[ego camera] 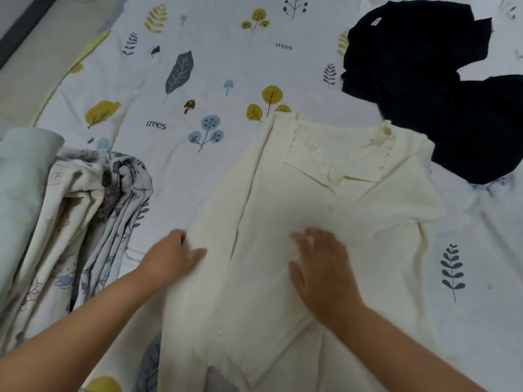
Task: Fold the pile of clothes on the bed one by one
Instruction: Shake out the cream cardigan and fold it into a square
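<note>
A cream knit cardigan (353, 210) with a lace-trimmed collar lies spread face up on the bed, collar pointing away from me. Its left side is folded inward along the body. My left hand (172, 256) touches the cardigan's left folded edge, thumb on top and fingers partly tucked at the edge. My right hand (319, 261) lies flat with spread fingers on the middle of the cardigan, below a button. A dark navy garment (418, 80) lies crumpled at the upper right of the bed.
The bed sheet (198, 80) is white with leaf, tree and mushroom prints. A heap of bedding and patterned fabric (70, 216) sits at the left. A beige strip and a dark edge (25, 26) run along the far left corner.
</note>
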`<state>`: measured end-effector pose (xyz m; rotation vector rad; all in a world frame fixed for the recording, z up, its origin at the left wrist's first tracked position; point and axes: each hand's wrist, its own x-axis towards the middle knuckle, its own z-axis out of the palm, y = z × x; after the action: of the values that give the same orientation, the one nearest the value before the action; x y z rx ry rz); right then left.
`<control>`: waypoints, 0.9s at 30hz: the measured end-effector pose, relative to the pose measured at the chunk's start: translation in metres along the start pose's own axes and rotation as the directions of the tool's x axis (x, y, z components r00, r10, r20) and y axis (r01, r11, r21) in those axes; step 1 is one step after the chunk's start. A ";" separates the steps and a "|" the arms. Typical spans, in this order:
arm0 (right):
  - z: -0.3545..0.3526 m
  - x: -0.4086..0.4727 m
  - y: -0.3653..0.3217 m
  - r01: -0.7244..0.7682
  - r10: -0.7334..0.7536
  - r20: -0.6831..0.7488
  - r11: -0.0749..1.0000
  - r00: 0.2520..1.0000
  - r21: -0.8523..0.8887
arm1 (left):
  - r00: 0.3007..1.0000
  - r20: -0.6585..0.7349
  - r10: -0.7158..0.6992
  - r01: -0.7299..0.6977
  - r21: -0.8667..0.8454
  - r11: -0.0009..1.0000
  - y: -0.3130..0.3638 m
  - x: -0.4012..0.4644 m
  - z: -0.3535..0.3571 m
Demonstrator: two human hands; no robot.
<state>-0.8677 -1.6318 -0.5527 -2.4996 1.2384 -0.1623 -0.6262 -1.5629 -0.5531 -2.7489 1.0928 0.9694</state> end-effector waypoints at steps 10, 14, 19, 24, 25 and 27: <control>0.003 -0.008 -0.122 -0.453 -0.038 0.510 0.407 0.859 0.793 | 0.808 0.548 0.215 0.290 -0.688 0.665 0.034 -0.029 -0.069; -0.016 0.000 -0.126 -0.465 0.208 0.447 0.041 0.870 0.885 | 0.782 0.525 0.335 0.278 -0.776 0.566 0.076 -0.048 -0.079; -0.050 -0.001 -0.060 -0.386 0.416 0.398 -0.118 0.818 0.915 | 0.734 0.421 0.534 0.102 -0.845 0.525 0.133 -0.060 -0.075; -0.077 -0.027 0.025 -0.522 0.552 0.293 0.318 0.781 0.791 | 0.840 0.161 0.518 -0.307 -0.647 0.698 0.165 -0.029 -0.058; -0.079 -0.032 0.035 -0.516 0.552 0.223 0.459 0.803 0.723 | 0.857 0.048 0.512 -0.403 -0.557 0.726 0.170 -0.017 -0.052; -0.083 -0.043 0.038 -0.510 0.500 0.156 0.724 0.852 0.464 | 0.814 -0.126 0.566 -0.576 -0.292 0.764 0.179 0.007 -0.041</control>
<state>-0.9430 -1.6405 -0.4869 -1.6575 1.5887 -0.2722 -0.7130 -1.7114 -0.4896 -2.6975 2.0290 1.2569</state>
